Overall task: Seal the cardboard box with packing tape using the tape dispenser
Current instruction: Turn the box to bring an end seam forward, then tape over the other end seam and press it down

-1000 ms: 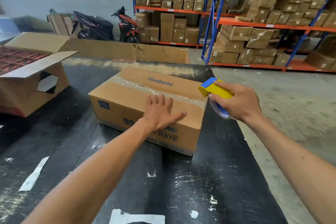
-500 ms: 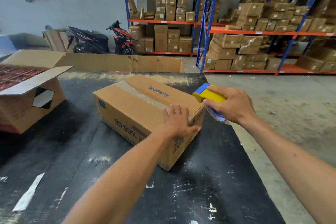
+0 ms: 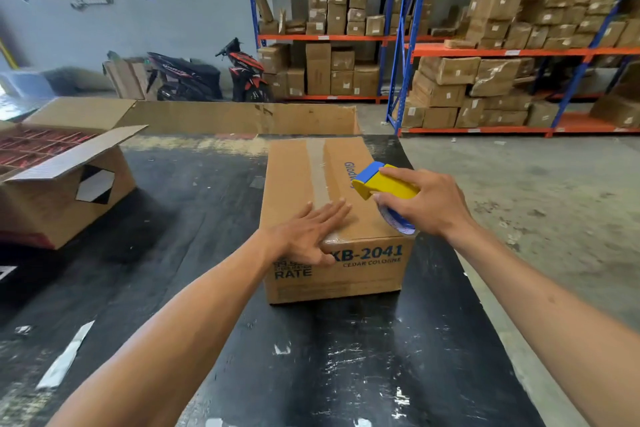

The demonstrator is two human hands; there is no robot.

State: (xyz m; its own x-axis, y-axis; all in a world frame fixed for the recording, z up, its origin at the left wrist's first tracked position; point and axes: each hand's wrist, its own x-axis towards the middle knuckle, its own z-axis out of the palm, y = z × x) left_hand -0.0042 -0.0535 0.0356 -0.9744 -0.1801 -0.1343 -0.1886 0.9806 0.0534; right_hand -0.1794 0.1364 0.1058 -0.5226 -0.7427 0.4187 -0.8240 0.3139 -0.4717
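Note:
A closed cardboard box [image 3: 294, 180] with blue print sits on the black table [image 3: 311, 357], its short end facing me. A strip of clear tape [image 3: 317, 170] runs lengthwise along the top seam. My left hand [image 3: 311, 232] lies flat, fingers spread, on the box's near top edge over the tape end. My right hand [image 3: 426, 204] grips a yellow and blue tape dispenser [image 3: 384, 182], held just above the box's near right corner. The tape roll shows partly below my fingers.
An open cardboard box [image 3: 65, 198] with red contents stands at the table's left. A flattened cardboard sheet [image 3: 242, 116] stands along the far edge. Beyond are shelving racks [image 3: 485, 52] full of cartons and two parked scooters [image 3: 207, 76]. Concrete floor lies to the right.
The box has turned so its short end faces me. My left hand stayed on its near top edge, and my right hand with the dispenser now hovers over the box's right side.

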